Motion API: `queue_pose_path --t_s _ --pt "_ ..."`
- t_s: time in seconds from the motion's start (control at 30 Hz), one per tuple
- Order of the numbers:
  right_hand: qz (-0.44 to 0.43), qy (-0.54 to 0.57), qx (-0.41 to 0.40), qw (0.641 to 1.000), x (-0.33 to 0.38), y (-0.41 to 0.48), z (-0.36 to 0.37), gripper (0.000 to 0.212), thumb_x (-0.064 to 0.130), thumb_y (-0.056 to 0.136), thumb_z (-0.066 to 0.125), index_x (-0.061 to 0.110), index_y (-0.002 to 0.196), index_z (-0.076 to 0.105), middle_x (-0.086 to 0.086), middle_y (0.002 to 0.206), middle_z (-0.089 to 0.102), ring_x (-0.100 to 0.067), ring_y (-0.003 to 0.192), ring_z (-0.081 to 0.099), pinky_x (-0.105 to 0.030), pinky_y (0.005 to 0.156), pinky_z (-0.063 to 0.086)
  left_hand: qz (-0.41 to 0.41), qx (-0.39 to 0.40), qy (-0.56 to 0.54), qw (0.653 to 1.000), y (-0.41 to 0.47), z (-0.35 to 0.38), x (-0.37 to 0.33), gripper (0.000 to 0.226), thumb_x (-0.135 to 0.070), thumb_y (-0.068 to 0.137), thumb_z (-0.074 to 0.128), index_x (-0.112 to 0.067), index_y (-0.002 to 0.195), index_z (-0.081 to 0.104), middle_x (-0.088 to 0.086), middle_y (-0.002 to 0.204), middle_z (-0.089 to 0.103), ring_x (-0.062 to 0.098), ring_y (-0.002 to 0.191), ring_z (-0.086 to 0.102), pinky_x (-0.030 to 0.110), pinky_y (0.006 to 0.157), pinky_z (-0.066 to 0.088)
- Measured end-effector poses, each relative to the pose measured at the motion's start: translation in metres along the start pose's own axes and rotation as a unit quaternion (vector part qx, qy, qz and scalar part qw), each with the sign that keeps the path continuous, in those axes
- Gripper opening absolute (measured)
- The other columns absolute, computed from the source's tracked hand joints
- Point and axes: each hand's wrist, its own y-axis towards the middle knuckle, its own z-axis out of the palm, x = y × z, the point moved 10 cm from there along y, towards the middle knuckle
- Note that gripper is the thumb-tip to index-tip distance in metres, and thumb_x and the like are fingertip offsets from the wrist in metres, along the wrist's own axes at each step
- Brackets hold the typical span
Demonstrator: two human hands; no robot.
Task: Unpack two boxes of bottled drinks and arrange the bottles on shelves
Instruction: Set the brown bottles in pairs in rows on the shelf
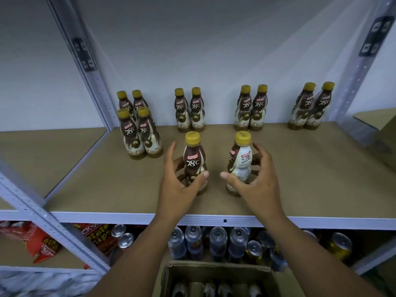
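Two bottles gripped, one per hand.
Under the wrists an open brown cardboard box (214, 267) is seen; the left hand (177, 189) is curled round a brown-labelled, yellow-capped plastic bottle (194, 159), the right hand (257, 185) round a white-labelled bottle (241, 162), both upright on the tan board shelf (300, 179); ten more bottles (190, 112) are ranged beyond the fingertips.

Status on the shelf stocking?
Left hand grips left Kopiko bottle, right hand grips right Kopiko bottle; both upright on shelf. Ten bottles behind. Nothing blocking.
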Motion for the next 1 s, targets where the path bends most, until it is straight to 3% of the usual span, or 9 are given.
queue_pose_path --t_s 0.1,0.3,0.67,0.77,1.0 --pt "-0.023 -0.033 -0.028 0.999 0.006 -0.002 -0.003 0.104 0.063 0.060 0.086 0.028 0.146 0.039 0.006 0.125 0.049 -0.015 0.111 0.053 -0.037 0.090 0.053 0.007 -0.021 0.018 1.000 -0.003 -0.002 0.001 0.099 -0.025 0.078 0.089 -0.046 0.152 0.026 -0.027 0.125 0.056 -0.011 0.111 0.060 0.011 0.085 0.051" --pt "-0.048 -0.050 -0.043 0.997 0.008 -0.003 -0.002 0.095 0.050 0.064 0.091 0.023 0.142 0.043 0.004 0.122 0.051 -0.013 0.105 0.052 -0.025 0.086 0.045 0.028 -0.070 0.068 0.995 -0.005 -0.006 0.002 0.103 -0.032 0.072 0.093 -0.039 0.153 0.030 -0.013 0.114 0.060 0.003 0.101 0.063 0.015 0.079 0.053" --pt "-0.032 -0.048 -0.040 0.998 0.004 -0.003 -0.001 0.090 0.046 0.069 0.089 0.029 0.142 0.039 0.004 0.121 0.054 -0.015 0.101 0.055 -0.036 0.083 0.053 0.014 -0.055 0.081 0.995 -0.004 -0.004 0.007 0.102 -0.029 0.078 0.088 -0.046 0.153 0.022 -0.011 0.119 0.062 0.006 0.106 0.065 0.042 0.088 0.059" --pt "-0.029 -0.044 -0.041 0.998 0.002 -0.002 -0.002 0.089 0.045 0.070 0.089 0.029 0.142 0.040 0.004 0.117 0.055 -0.015 0.100 0.056 -0.037 0.083 0.053 0.014 -0.050 0.077 0.996 -0.003 -0.003 0.008 0.102 -0.026 0.079 0.087 -0.042 0.155 0.021 -0.013 0.117 0.062 0.005 0.106 0.064 0.039 0.088 0.059" --pt "-0.003 -0.015 -0.038 0.999 -0.002 -0.002 -0.001 0.086 0.038 0.074 0.088 0.032 0.145 0.040 0.011 0.117 0.060 -0.006 0.103 0.057 -0.021 0.088 0.046 0.007 -0.035 0.068 0.997 -0.002 -0.001 0.009 0.100 -0.024 0.082 0.084 -0.041 0.157 0.019 -0.014 0.118 0.063 -0.001 0.101 0.065 0.015 0.081 0.053"
